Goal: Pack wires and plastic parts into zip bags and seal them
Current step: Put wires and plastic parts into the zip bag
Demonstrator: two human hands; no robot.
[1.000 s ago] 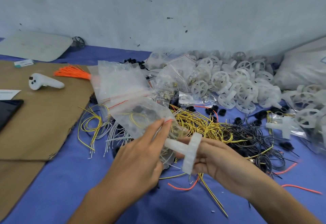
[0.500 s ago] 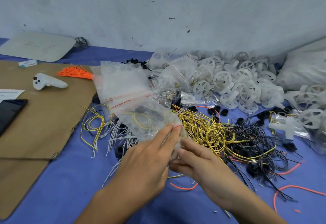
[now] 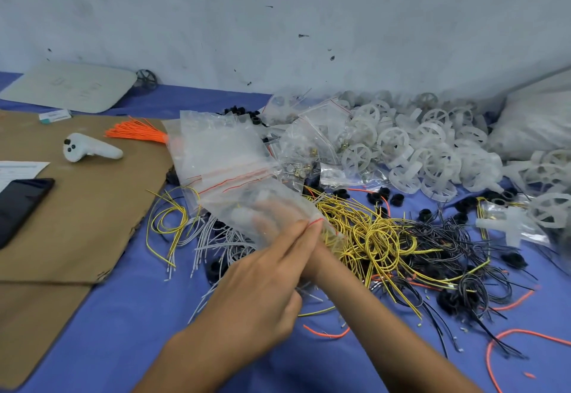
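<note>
A clear zip bag [image 3: 247, 204] with a red seal line lies tilted over the wire pile. My left hand [image 3: 262, 293] pinches the bag's mouth at the red edge. My right hand [image 3: 318, 261] reaches into the bag; its fingers show only as a blur through the plastic, beside a white plastic part and a yellow wire inside. Loose yellow wires [image 3: 370, 232], black wires [image 3: 457, 244] and white wires [image 3: 216, 238] cover the blue cloth around the hands. White plastic wheels [image 3: 417, 151] are heaped at the back right.
A stack of empty zip bags [image 3: 216, 151] lies behind the held bag. On the brown cardboard [image 3: 77, 207] at left are a phone [image 3: 18, 207], a white controller [image 3: 89, 151] and an orange wire bundle [image 3: 136, 133]. A bagged white cross part [image 3: 509, 225] lies at right.
A second ago my right hand held a white cross-shaped part at the bag's mouth. It has since pushed into the bag with the part, while my left hand kept hold of the opening.
</note>
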